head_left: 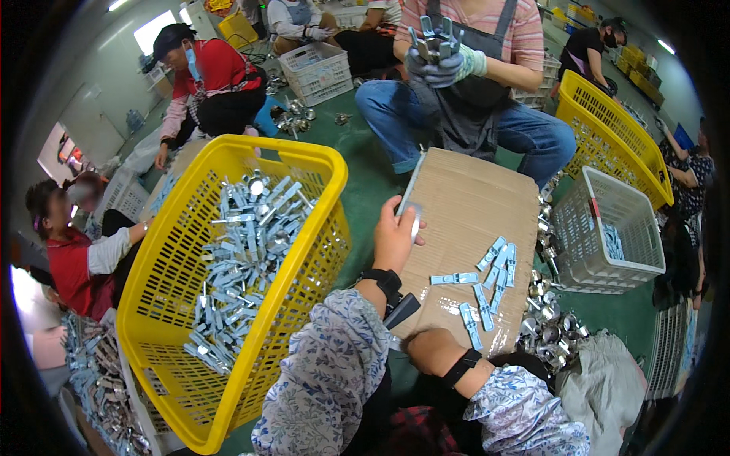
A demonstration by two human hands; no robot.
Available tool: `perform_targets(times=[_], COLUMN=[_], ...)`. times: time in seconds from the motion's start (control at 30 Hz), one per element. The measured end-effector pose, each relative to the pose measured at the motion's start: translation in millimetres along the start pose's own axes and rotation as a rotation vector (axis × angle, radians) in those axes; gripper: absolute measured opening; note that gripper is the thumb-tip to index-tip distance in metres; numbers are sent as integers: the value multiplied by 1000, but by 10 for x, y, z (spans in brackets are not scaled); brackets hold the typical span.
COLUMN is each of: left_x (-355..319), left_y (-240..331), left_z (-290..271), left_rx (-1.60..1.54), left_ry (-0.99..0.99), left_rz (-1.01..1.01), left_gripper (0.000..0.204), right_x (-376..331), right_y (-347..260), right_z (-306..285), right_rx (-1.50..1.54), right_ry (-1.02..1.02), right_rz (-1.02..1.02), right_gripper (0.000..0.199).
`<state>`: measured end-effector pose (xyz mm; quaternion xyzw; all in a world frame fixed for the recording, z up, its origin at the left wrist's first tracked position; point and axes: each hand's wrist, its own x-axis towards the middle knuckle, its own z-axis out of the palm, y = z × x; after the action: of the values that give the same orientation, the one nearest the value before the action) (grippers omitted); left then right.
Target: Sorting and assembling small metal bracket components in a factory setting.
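My left hand (396,242) is at the left edge of a brown cardboard sheet (449,197), its fingers closed round what looks like a roll of clear tape (411,218). At the sheet's near left corner, my right hand (435,352) is curled with its knuckles up; the fingertips are hidden, so what they grip cannot be seen. Several light blue clip-like handles (484,305) lie loose on the right half of the cardboard, beyond my right hand. Shiny clear tape shows along the sheet's near edge. Both my wrists wear black bands.
A yellow basket (334,178) on my left holds many blue handles. Metal cup-shaped parts (549,327) are heaped right of the cardboard, near a grey crate (608,270). Opposite me, a person in gloves (449,67) holds several blue handles. Other people sit around.
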<state>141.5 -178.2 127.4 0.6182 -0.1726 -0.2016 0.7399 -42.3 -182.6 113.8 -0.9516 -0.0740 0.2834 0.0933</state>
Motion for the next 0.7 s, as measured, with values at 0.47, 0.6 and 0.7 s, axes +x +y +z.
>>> perform_targets(times=[0.47,0.6,0.7], left_x=[-89,-85,-78], left_y=[-34,31,-5], left_z=[102,33,36], left_rx=[-51,-27,-42], left_ry=[-13,-37,-50], left_rz=[-18,-32,-36], left_gripper=[33,25,23], right_x=[-26,-36,-37], right_y=[1,-41,-35], right_z=[137,30,43], right_rx=[23,4,6], right_ry=[-24,-11,0], right_rz=[14,-8,1], right_gripper=[18,18,19])
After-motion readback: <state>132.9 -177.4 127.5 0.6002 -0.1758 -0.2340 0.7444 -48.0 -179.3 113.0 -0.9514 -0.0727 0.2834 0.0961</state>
